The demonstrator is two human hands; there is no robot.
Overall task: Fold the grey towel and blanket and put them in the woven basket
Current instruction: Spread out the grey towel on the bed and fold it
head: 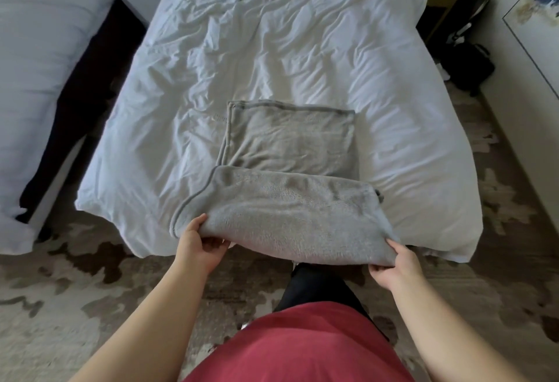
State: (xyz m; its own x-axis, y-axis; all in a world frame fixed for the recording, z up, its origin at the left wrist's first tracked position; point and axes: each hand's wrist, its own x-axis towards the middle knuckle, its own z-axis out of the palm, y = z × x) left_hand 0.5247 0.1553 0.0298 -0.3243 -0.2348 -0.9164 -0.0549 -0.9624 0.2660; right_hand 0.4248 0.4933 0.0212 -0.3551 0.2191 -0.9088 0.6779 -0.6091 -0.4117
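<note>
A grey fleece blanket (287, 151) lies partly folded at the foot of the white bed (302, 48). Its near half (281, 212) is doubled over and lifted off the bed edge toward me. My left hand (198, 244) grips the near-left corner, thumb on top and fingers under the fabric. My right hand (393, 263) pinches the near-right corner the same way. The far half rests flat on the duvet with its stitched hem showing. No woven basket and no separate towel are in view.
A second white bed (39, 63) stands at the left across a dark gap. Patterned carpet (75, 291) covers the floor around me. A nightstand (441, 3), dark bags (472, 63) and a framed picture (538, 27) line the right wall.
</note>
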